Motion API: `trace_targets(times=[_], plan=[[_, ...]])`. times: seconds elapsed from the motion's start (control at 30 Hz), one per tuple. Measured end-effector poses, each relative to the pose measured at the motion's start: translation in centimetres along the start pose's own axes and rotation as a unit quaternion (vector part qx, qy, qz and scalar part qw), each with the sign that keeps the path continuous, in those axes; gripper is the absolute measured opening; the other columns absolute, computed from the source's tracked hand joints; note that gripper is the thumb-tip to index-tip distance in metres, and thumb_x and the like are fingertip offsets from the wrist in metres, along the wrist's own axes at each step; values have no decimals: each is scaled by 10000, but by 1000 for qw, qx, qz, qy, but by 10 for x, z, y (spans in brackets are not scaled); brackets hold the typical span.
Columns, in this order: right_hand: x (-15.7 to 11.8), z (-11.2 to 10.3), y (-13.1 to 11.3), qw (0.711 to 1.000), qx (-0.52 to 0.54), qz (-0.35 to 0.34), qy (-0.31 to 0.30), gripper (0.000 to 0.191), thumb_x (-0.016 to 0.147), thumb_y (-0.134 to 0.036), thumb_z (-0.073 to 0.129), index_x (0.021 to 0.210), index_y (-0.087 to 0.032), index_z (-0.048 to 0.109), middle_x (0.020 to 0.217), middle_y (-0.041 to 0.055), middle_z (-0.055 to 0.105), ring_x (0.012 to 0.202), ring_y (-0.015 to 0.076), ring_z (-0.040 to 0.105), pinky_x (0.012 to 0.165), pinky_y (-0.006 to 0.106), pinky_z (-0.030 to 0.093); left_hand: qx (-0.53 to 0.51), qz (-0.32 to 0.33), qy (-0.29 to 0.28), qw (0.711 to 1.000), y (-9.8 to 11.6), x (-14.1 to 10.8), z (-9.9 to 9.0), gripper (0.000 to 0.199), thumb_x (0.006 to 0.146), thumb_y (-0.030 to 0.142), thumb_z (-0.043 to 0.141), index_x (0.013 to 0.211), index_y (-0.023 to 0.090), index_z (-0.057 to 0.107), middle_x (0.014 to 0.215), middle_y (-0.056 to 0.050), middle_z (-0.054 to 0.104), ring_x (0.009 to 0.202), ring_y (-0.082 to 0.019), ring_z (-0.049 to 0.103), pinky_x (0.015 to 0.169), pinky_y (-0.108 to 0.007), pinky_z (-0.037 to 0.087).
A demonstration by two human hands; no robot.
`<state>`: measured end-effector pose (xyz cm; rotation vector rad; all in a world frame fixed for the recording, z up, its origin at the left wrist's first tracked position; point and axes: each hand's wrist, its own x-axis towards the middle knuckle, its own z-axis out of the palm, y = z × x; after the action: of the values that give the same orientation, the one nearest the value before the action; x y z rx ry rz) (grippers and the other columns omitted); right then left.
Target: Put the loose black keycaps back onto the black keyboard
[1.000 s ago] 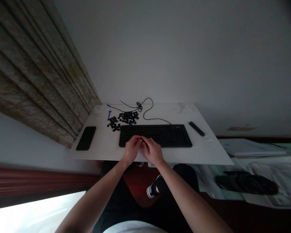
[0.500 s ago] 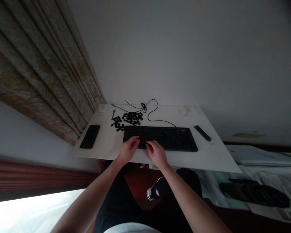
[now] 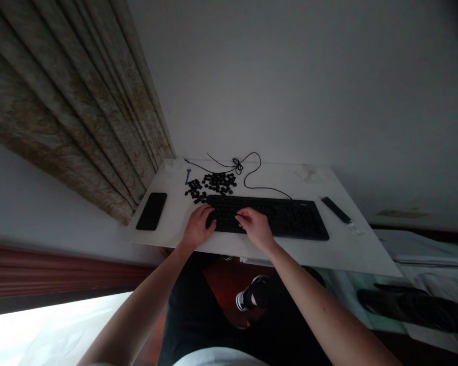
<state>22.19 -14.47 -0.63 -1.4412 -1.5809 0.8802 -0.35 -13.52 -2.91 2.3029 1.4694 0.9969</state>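
White tabletop (image 3: 320,249), near edge: we had our left hand (image 3: 197,227) and right hand (image 3: 256,229) on the black keyboard (image 3: 286,219), fingers (image 3: 206,211) slightly spread, loose black keycaps (image 3: 209,185) heaped just past its far-left corner.

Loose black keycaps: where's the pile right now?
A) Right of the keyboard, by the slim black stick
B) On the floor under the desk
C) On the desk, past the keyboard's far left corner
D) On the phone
C. The loose black keycaps lie heaped on the white tabletop, just beyond the far left corner of the black keyboard and to the right of the phone.
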Motion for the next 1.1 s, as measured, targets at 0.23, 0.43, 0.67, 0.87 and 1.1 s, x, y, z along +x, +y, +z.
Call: trace_targets(times=[0.23,0.43,0.67,0.87,1.1], plan=[[65,12,-23,977,-108,16,-186,79,749,-224,718,786,-170,761,733,31,733,684,158,658,644,246,461,4,18,-24,1000,-1,-1,-2,354,866,245,605,1218,209,599,1305,-110,585,1260,-276,522,1071,-476,458],[89,12,-22,950,-153,57,-268,85,708,-249,735,733,-185,785,649,4,709,641,159,620,594,253,416,-9,15,-21,1000,-2,-1,-1,339,863,229,604,1201,222,616,1302,-100,589,1247,-273,531,1063,-474,467],[96,15,-24,945,-142,98,-278,78,680,-222,749,731,-184,793,638,-2,708,647,153,605,612,252,418,-15,8,-23,1000,-2,-1,-2,348,846,217,622,1194,223,625,1289,-100,595,1248,-285,528,1068,-488,456],[95,18,-32,941,-172,99,-275,48,667,-199,757,703,-177,780,611,-6,688,644,150,610,596,245,409,-19,6,-25,999,-1,0,-3,358,853,214,615,1211,221,609,1296,-103,588,1248,-280,531,1075,-482,452],[101,20,-38,927,-227,113,-277,110,640,-214,798,738,-177,764,608,-13,667,609,141,592,559,238,399,-54,-16,-20,998,-3,0,-3,399,862,215,594,1259,225,564,1323,-101,563,1262,-260,528,1088,-461,451]])
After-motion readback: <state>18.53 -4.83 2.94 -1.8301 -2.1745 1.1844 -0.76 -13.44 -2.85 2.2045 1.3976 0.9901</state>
